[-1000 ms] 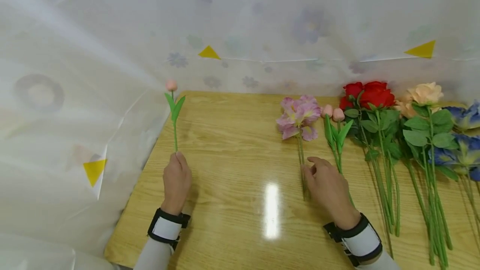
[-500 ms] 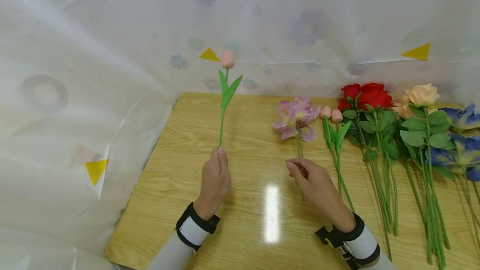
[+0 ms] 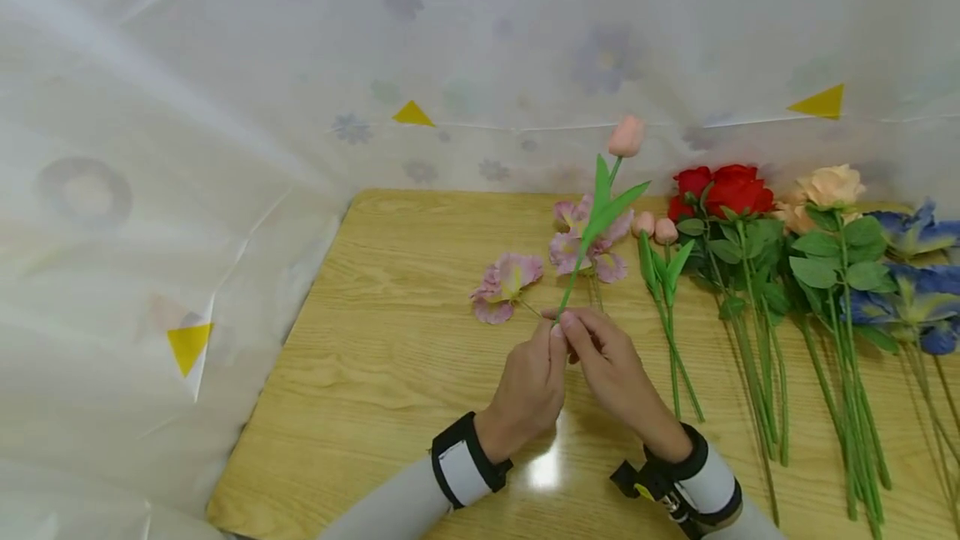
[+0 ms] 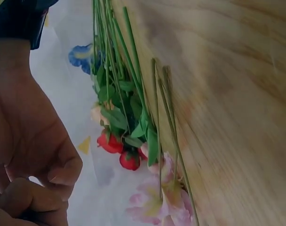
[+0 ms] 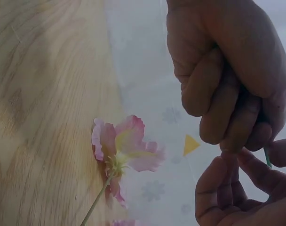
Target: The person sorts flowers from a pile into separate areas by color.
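Observation:
A pink tulip with green leaves stands upright above the table. My left hand grips its stem with curled fingers. My right hand meets the left one at the stem, thumb and forefinger pinching there. In the right wrist view, the curled fingers of the left hand are above the right hand; a sliver of green stem shows between them. Left of my hands lies a single pink-purple iris. More pink-purple irises lie behind the held tulip. My hands hide part of their stems.
To the right lie two pink tulips, red roses, peach roses and blue irises, stems toward me. The wooden table ends at a pale flowered sheet behind and on the left.
My left hand has carried the tulip from the far left rightward to my right hand. The right hand has moved left. One pink-purple iris now lies left of the others.

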The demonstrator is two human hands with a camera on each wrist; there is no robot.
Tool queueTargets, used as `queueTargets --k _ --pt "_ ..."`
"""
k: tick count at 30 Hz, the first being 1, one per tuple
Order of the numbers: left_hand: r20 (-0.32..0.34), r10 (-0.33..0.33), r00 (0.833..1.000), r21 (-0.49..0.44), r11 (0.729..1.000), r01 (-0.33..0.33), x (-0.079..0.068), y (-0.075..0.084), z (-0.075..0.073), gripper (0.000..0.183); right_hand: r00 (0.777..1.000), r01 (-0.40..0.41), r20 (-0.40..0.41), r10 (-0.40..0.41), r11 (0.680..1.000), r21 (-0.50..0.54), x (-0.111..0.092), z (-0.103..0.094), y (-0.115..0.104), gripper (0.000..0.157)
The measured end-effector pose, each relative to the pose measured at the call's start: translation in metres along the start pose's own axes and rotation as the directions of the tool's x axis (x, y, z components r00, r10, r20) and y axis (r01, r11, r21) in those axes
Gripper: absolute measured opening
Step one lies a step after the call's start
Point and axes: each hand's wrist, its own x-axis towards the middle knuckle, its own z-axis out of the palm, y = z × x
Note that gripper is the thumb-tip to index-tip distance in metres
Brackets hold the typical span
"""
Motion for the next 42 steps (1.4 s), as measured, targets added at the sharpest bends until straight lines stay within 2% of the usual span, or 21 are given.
queueTargets --k 3,7,9,11,13,15,18,21,23,25,30,34,38,42 --pt "0.061 0.020 0.998 0.024 0.999 -0.022 -0.001 0.002 0.008 0.029 0.999 -0.005 -0.050 0.005 1.000 0.005 -0.001 -0.002 -0.002 0.026" --pt "0.149 0.071 0.986 0.142 0.986 -0.092 -0.002 0.003 0.013 0.030 0.992 -0.003 -0.126 0.002 1.000 -0.008 0.001 -0.009 0.000 0.025" --pt "0.181 0.075 0.981 0.198 0.974 -0.111 -0.003 0.004 0.014 0.034 0.986 0.004 -0.167 -0.006 1.000 -0.011 0.002 -0.016 0.003 0.027" --pt "0.198 0.054 0.979 0.226 0.969 -0.099 -0.004 0.003 0.012 0.038 0.980 0.016 -0.200 -0.019 1.000 -0.015 0.002 -0.026 0.007 0.029" --pt "0.192 0.022 0.981 0.229 0.971 -0.067 -0.004 0.001 0.009 0.039 0.970 0.016 -0.244 -0.020 1.000 -0.018 0.001 -0.036 0.011 0.032" --pt "0.176 0.002 0.984 0.208 0.977 -0.039 -0.004 -0.003 0.004 0.037 0.959 -0.023 -0.282 0.015 0.999 -0.025 -0.002 -0.047 0.015 0.034" --pt "0.141 0.008 0.990 0.192 0.981 -0.036 -0.002 -0.008 -0.005 0.032 0.935 -0.128 -0.340 0.099 0.990 -0.062 -0.006 -0.060 0.021 0.037" --pt "0.103 0.022 0.994 0.198 0.979 -0.042 0.000 -0.013 -0.013 0.027 0.915 -0.222 -0.372 0.159 0.966 -0.133 -0.010 -0.069 0.027 0.039" --pt "0.077 0.014 0.997 0.204 0.979 -0.030 0.000 -0.016 -0.018 0.027 0.910 -0.255 -0.376 0.172 0.950 -0.182 -0.012 -0.074 0.032 0.041" --pt "0.059 -0.002 0.998 0.213 0.977 -0.010 -0.001 -0.019 -0.021 0.029 0.916 -0.268 -0.362 0.174 0.936 -0.228 -0.014 -0.078 0.038 0.043" --pt "0.057 -0.037 0.998 0.219 0.975 0.023 -0.004 -0.025 -0.027 0.033 0.927 -0.292 -0.334 0.173 0.891 -0.349 -0.020 -0.091 0.051 0.046" --pt "0.053 -0.048 0.997 0.231 0.972 0.035 -0.005 -0.026 -0.030 0.032 0.927 -0.328 -0.312 0.210 0.857 -0.397 -0.022 -0.096 0.059 0.049" --pt "0.051 -0.055 0.997 0.236 0.971 0.042 -0.006 -0.027 -0.033 0.031 0.923 -0.374 -0.262 0.283 0.822 -0.429 -0.022 -0.098 0.063 0.049" --pt "0.052 -0.058 0.997 0.247 0.968 0.044 -0.008 -0.029 -0.035 0.031 0.922 -0.386 -0.219 0.319 0.811 -0.441 -0.023 -0.096 0.062 0.051"
